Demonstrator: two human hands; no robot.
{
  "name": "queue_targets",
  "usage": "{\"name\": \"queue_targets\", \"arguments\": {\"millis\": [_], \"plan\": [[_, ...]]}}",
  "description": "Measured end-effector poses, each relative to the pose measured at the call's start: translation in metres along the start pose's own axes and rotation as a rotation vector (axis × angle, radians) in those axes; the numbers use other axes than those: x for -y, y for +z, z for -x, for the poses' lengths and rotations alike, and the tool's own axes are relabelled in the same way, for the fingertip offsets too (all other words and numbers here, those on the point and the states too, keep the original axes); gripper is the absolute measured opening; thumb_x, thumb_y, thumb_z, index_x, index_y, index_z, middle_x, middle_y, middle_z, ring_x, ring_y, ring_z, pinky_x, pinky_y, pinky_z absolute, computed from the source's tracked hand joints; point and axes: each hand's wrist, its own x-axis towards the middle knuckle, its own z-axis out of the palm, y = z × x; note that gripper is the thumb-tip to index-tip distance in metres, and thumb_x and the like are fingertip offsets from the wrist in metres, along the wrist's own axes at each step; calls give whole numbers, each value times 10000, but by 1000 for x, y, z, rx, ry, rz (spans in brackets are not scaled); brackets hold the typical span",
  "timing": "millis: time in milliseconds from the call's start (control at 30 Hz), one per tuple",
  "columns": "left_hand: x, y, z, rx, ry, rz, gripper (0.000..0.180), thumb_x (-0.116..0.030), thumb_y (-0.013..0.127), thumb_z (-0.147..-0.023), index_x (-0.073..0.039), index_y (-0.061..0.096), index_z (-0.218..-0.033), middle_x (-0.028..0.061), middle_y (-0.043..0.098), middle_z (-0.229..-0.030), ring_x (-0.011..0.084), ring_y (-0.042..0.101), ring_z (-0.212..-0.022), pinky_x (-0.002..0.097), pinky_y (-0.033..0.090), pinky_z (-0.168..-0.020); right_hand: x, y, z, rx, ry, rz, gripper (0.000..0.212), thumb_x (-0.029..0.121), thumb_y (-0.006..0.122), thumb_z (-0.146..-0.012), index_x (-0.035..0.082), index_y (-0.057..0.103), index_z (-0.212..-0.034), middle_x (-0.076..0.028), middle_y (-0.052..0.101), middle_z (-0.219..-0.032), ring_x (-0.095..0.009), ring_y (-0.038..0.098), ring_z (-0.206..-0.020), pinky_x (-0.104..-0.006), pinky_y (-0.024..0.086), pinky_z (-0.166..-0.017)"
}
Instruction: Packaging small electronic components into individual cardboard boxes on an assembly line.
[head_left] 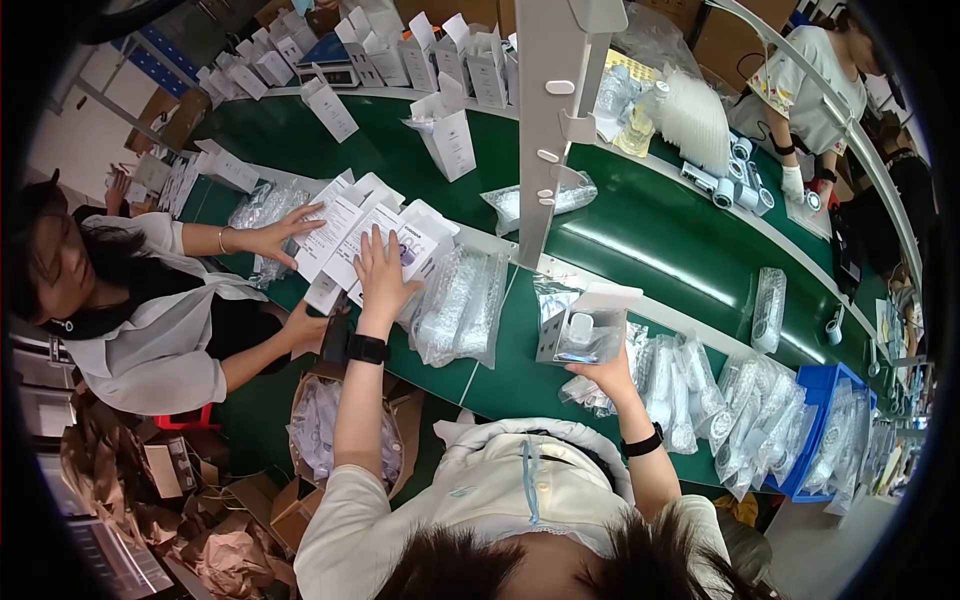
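My left hand [383, 285] reaches far to the left, fingers spread over a group of white cartons [345, 235] with printed sides. I cannot tell whether it presses on them or just hovers. My right hand [610, 375] grips the near edge of an open white box [545, 345]. Its flaps stand up, and a white item in clear wrap shows inside. Beside the cartons lie bubble-wrapped packs [460, 305]. To the right of my right hand, more clear-wrapped parts [670, 385] lie in a row.
A co-worker's hand [285, 235] touches the same cartons from the left. A metal post [545, 130] rises from the green belt [640, 240]. Open white boxes [440, 130] stand along it. A blue bin [822, 425] sits at right; another person works at far right.
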Motion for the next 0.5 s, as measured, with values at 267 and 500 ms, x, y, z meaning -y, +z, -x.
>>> {"name": "queue_targets", "arguments": {"millis": [267,500], "plan": [[-6,-27,17,183,-150,238,959,-151,730,-569,3,176,-1337,209,342,-1182,368,337,-1156,416,292,-973,10,-13,1,-85,69,-109,1125,46,823,-464,39,101,-1327,-117,384,-1222,-224,412,-1119,-336,379,-918],[-85,-88,123,15,-72,956,1024,-191,768,-530,13,170,-1336,165,317,-1189,294,360,-1110,387,300,-945,15,-11,8,-114,63,-183,1012,19,801,-469,31,215,-1294,-109,438,-1167,-213,454,-1070,-331,399,-891]]}}
